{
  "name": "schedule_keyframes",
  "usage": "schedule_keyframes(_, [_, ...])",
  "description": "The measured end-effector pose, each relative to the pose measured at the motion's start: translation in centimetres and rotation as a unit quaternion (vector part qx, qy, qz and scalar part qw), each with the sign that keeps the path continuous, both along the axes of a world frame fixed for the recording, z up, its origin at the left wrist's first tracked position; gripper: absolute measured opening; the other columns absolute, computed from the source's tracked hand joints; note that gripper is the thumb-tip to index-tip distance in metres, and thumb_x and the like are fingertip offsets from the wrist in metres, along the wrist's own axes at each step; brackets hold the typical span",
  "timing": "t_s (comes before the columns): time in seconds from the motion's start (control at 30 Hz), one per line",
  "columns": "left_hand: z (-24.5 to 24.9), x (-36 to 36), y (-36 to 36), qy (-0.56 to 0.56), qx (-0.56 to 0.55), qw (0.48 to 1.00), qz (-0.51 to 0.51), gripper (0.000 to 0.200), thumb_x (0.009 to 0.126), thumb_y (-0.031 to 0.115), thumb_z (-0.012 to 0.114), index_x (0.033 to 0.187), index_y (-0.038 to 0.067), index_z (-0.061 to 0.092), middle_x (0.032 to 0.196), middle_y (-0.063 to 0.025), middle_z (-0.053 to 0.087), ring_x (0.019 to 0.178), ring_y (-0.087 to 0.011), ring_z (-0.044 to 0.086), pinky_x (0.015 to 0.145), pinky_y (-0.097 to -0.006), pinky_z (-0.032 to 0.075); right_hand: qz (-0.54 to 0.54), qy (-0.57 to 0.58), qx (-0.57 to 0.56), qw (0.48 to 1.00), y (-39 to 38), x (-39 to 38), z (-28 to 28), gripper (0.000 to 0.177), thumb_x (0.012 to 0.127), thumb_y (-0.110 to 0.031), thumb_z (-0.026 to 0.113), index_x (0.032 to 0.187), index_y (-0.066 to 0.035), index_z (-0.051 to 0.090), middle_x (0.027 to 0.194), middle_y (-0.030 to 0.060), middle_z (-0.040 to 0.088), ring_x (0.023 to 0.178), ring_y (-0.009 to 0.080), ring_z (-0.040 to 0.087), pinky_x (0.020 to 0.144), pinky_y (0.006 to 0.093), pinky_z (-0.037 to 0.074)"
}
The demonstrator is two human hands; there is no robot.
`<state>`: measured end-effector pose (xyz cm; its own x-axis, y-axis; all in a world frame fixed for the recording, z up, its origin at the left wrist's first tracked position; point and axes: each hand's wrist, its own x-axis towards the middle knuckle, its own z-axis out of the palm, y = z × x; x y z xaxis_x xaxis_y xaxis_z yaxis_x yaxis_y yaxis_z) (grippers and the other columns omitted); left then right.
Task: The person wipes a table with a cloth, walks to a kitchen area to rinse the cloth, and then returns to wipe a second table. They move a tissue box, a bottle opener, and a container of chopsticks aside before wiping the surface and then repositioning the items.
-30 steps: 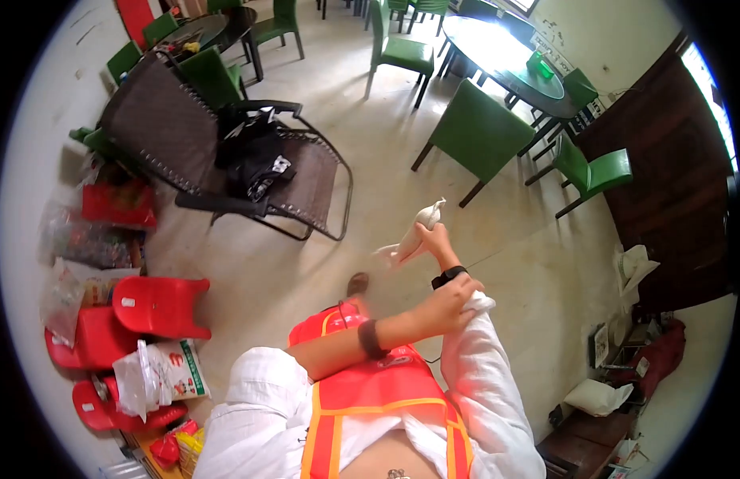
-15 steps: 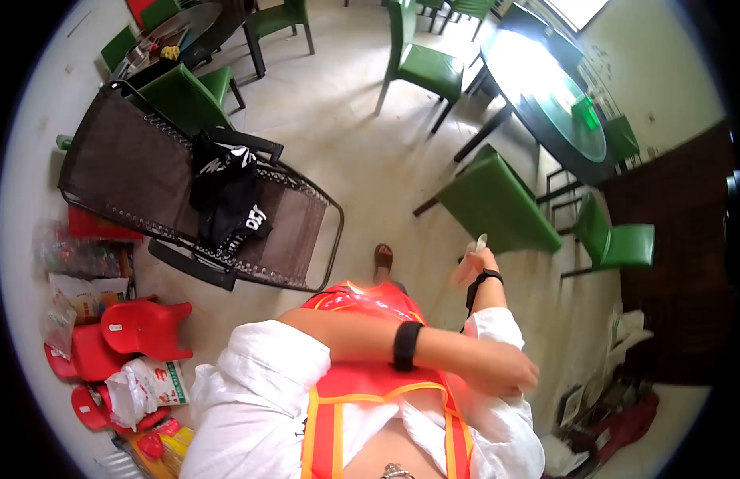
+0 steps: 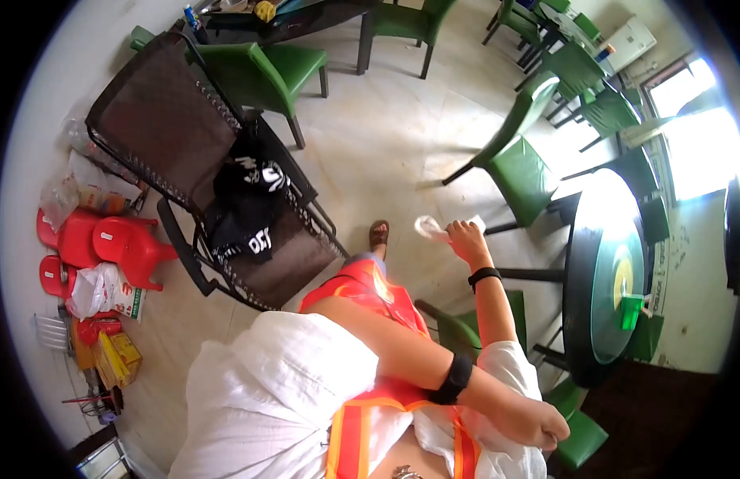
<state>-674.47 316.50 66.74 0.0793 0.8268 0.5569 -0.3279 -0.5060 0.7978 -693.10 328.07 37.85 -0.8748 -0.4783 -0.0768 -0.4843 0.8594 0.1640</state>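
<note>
My right hand is held out ahead at the end of a raised forearm, its fingers closed on a thin whitish cloth or tissue that sticks out on both sides. Across my chest lies my left forearm, with a black band at the wrist. At its end, my left hand is curled near my right upper arm; whatever it may hold is hidden. A red apron with orange edging covers my front over a white shirt.
A dark reclining chair with a black garment stands at the left, red stools beyond it. Green chairs and a round glass-topped table are at the right. A yellow box sits lower left.
The view has turned toward the right. My right hand is now more upright, with the whitish cloth spread on both sides of it. My left hand has shifted right and lower in the picture.
</note>
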Motion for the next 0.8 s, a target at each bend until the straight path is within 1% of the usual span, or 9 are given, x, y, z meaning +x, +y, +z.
schedule_keyframes(0.07, [0.0,-5.6,1.0,0.052,0.031,0.997,0.053,0.016,0.081,0.012,0.051,0.075,-0.002,0.048,0.072,-0.0133,0.050,0.068,-0.0268,0.050,0.065,-0.0365,0.040,0.042,0.035,-0.012,0.998,2.1,-6.3,-0.5,0.010,0.072,-0.016,0.061,0.081,-0.011,0.060,0.085,0.0062,0.061,0.084,0.0235,0.060,0.074,0.0353,0.045])
schedule_keyframes(0.13, [0.5,-11.7,1.5,0.135,0.096,0.975,0.147,0.016,0.082,0.014,0.052,0.076,-0.001,0.051,0.078,-0.0126,0.053,0.074,-0.0289,0.055,0.068,-0.0374,0.043,-0.137,0.010,-0.022,0.990,5.1,-12.1,-2.0,0.016,0.069,-0.016,0.064,0.084,-0.011,0.061,0.085,0.0080,0.063,0.081,0.0259,0.061,0.072,0.0367,0.046])
schedule_keyframes(0.2, [0.7,-19.5,0.2,0.249,0.106,0.942,0.198,0.015,0.082,0.015,0.052,0.079,0.001,0.054,0.084,-0.0120,0.053,0.082,-0.0310,0.058,0.073,-0.0375,0.045,-0.431,-0.216,-0.086,0.872,7.0,-16.6,2.1,0.039,0.062,-0.032,0.069,0.088,-0.004,0.066,0.090,0.0135,0.066,0.085,0.0286,0.063,0.074,0.0389,0.050])
schedule_keyframes(0.23, [0.0,-22.4,-0.1,0.237,0.092,0.939,0.230,0.014,0.081,0.013,0.053,0.074,0.001,0.049,0.077,-0.0103,0.049,0.073,-0.0272,0.053,0.067,-0.0360,0.044,-0.420,-0.229,-0.040,0.877,10.2,-18.8,-1.5,0.047,0.059,-0.036,0.069,0.088,0.001,0.067,0.089,0.0167,0.065,0.087,0.0267,0.064,0.071,0.0357,0.051])
schedule_keyframes(0.33, [-1.3,-33.7,-0.8,0.415,0.133,0.822,0.367,0.010,0.077,0.010,0.057,0.071,0.004,0.051,0.076,-0.0051,0.049,0.069,-0.0199,0.053,0.060,-0.0329,0.045,-0.543,-0.158,-0.362,0.741,17.2,-21.6,-9.7,0.046,0.066,-0.033,0.066,0.082,0.010,0.063,0.064,0.0122,0.062,0.055,0.0182,0.060,0.045,0.0315,0.043])
schedule_keyframes(0.47, [3.7,-48.9,-6.1,0.117,0.129,0.839,0.515,0.017,0.088,0.017,0.050,0.084,0.005,0.061,0.092,-0.0074,0.060,0.077,-0.0208,0.056,0.073,-0.0348,0.043,-0.636,-0.148,-0.450,0.609,16.7,-23.0,-12.3,0.044,0.068,-0.033,0.065,0.080,0.010,0.063,0.063,0.0113,0.060,0.053,0.0171,0.058,0.044,0.0313,0.042])
schedule_keyframes(0.57, [5.7,-57.0,-10.2,-0.059,0.168,0.858,0.482,0.040,0.095,0.033,0.034,0.085,0.005,0.062,0.086,-0.0031,0.058,0.075,-0.0163,0.055,0.062,-0.0320,0.041,-0.648,-0.154,-0.476,0.574,16.4,-28.5,-14.7,0.044,0.069,-0.033,0.065,0.079,0.009,0.063,0.062,0.0106,0.059,0.051,0.0163,0.056,0.043,0.0312,0.041])
schedule_keyframes(0.67, [8.0,-64.4,-11.6,-0.019,0.310,0.791,0.528,0.029,0.096,0.017,0.038,0.084,0.015,0.064,0.084,0.0037,0.065,0.073,-0.0117,0.060,0.080,-0.0322,0.039,-0.627,-0.159,-0.497,0.578,15.6,-38.1,-15.8,0.043,0.070,-0.033,0.064,0.078,0.009,0.063,0.061,0.0099,0.059,0.050,0.0154,0.055,0.042,0.0311,0.040])
schedule_keyframes(0.8, [8.0,-70.2,-8.1,-0.195,0.268,0.784,0.526,0.026,0.095,0.017,0.037,0.095,0.008,0.061,0.099,-0.0040,0.062,0.092,-0.0164,0.057,0.086,-0.0319,0.038,-0.544,-0.179,-0.504,0.646,15.1,-52.9,-16.8,0.042,0.071,-0.033,0.063,0.076,0.009,0.063,0.060,0.0090,0.057,0.048,0.0143,0.053,0.040,0.0309,0.039])
